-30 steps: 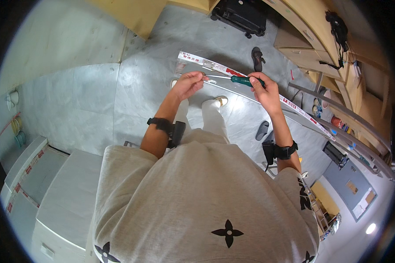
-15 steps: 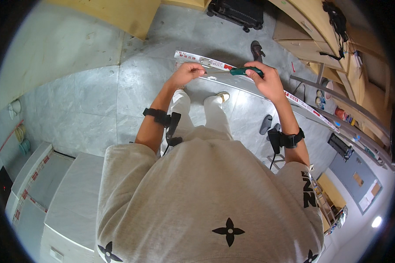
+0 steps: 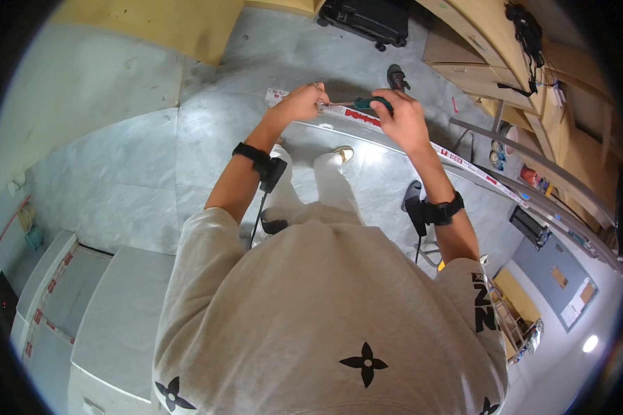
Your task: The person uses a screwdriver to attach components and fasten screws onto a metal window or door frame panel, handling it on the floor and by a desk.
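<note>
A: Starting at your far left, what is there?

B: A grey box-like unit (image 3: 121, 304) with strips of red-and-white tape (image 3: 47, 287) stands low at your side. Further in, a black strap (image 3: 255, 158) goes around your left wrist.

A: And your left hand?

B: Your left hand (image 3: 302, 102) is over the upper end of a long bar (image 3: 464, 164), white with red printing. Its fingers are curled in at the tip of the screwdriver (image 3: 372, 104); I cannot tell whether they pinch anything small.

A: Where exactly is that screwdriver?

B: Between your two hands, above the bar, lying nearly level. Its thin shaft points to your left hand, and its green handle is on the right. Past it, farther from you, a black suitcase (image 3: 363, 21) sits on the floor.

A: Then your right hand?

B: Your right hand (image 3: 400, 117) has its fingers wrapped around the green handle. A dark sandal (image 3: 396, 77) lies on the floor just beyond it, and a grey slipper (image 3: 412, 194) lies nearer you, beside your forearm.

A: What closes off your right?

B: A wooden cabinet (image 3: 471, 76) with drawers, then a blue-grey board (image 3: 554, 277) at the far edge.
</note>
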`<state>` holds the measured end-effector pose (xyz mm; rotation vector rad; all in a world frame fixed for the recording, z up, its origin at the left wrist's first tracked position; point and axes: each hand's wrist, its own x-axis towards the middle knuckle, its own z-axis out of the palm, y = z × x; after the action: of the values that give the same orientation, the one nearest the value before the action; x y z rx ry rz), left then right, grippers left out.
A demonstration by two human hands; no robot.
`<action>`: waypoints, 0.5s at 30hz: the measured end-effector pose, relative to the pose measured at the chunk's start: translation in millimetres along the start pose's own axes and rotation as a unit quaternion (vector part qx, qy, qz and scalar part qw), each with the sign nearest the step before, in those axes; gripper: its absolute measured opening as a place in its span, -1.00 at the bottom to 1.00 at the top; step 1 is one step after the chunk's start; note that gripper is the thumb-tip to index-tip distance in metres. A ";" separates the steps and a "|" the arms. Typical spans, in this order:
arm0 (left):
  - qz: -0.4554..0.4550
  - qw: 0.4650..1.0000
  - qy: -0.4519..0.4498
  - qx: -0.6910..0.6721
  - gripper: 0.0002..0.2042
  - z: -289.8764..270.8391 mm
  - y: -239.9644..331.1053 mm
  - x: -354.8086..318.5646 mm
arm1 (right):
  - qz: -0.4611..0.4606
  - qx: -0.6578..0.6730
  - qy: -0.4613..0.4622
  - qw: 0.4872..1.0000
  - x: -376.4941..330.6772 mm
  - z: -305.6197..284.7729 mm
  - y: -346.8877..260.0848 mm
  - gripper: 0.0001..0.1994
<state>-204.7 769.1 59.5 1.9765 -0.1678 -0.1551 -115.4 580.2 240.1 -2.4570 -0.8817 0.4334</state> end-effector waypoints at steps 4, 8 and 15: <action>-0.043 0.998 -0.037 0.040 -0.68 -0.5 -16.5 21.2 | -0.007 -0.038 0.008 0.999 10.0 16.3 11.3 -0.80; -0.083 0.991 -0.092 0.053 -0.66 0.2 -21.9 28.3 | 0.014 -0.045 0.005 0.999 12.4 21.8 24.0 -0.80; -0.089 0.990 -0.093 0.055 -0.66 7.7 -34.9 25.1 | 0.041 -0.020 -0.007 0.999 13.7 29.6 32.0 -0.80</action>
<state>-179.8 771.3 23.6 2.0841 -0.1230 -0.4553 -102.2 577.7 196.4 -2.5360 -0.8045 0.4658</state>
